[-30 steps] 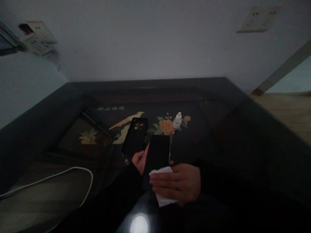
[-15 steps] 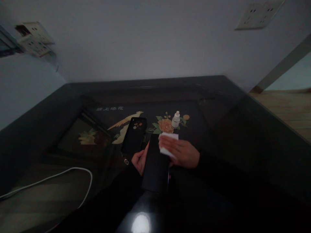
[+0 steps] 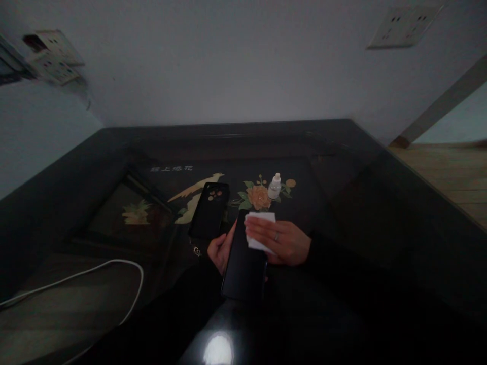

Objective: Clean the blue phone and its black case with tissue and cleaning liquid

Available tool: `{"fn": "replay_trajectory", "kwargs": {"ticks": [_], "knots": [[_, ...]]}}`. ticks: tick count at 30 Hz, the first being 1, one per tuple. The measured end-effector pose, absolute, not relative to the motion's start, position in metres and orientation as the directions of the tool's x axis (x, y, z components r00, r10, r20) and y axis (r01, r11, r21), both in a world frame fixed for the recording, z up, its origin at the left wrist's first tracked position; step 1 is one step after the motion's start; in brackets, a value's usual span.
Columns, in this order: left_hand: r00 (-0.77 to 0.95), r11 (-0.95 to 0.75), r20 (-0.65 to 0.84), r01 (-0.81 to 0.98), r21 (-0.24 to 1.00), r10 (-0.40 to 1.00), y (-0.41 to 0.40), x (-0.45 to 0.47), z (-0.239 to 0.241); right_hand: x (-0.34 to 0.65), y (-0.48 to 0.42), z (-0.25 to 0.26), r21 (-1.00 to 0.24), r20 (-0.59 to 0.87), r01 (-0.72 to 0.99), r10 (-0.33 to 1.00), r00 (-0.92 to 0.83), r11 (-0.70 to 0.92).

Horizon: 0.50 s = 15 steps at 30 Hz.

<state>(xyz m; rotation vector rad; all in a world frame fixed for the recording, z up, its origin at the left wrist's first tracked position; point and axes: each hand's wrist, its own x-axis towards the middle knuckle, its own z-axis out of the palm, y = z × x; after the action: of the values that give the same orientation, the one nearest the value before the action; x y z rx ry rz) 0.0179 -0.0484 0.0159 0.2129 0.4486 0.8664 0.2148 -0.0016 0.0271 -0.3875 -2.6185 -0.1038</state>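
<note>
My left hand point(image 3: 221, 249) grips the left edge of a black phone point(image 3: 243, 263), screen up, above the dark table point(image 3: 342, 203). A folded white cloth point(image 3: 258, 230) is pressed on the phone's far end under the fingers of my right hand point(image 3: 283, 242), which wears a ring. Just beyond the phone, to its left, a black phone case point(image 3: 209, 210) lies flat with its camera cut-outs at the far end. A small white dropper bottle point(image 3: 274, 186) stands upright behind the phone, next to a painted flower.
A white cable point(image 3: 95, 271) loops across the table's left near side. Wall sockets hang at the upper left point(image 3: 53, 56) and upper right point(image 3: 405, 25). A wooden floor point(image 3: 449, 172) shows past the table's right edge. A lamp's glare point(image 3: 217, 350) reflects near me.
My right hand slid the white cloth from the phone's near end up to its far end. The left hand kept hold of the phone, which barely shifted.
</note>
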Motion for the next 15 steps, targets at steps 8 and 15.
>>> {"fn": "replay_trajectory", "kwargs": {"ticks": [8, 15], "knots": [[0.598, 0.674, -0.312, -0.652, 0.347, 0.738, -0.052, 0.023, 0.013, 0.214, 0.008, 0.026, -0.107, 0.552, 0.453, 0.432, -0.713, 0.885], [0.499, 0.605, -0.346, -0.698, 0.382, 0.795, -0.047, 0.025, 0.015, 0.202, -0.002, 0.027, -0.125, 0.511, 0.218, 0.252, -0.822, 0.968]]}}
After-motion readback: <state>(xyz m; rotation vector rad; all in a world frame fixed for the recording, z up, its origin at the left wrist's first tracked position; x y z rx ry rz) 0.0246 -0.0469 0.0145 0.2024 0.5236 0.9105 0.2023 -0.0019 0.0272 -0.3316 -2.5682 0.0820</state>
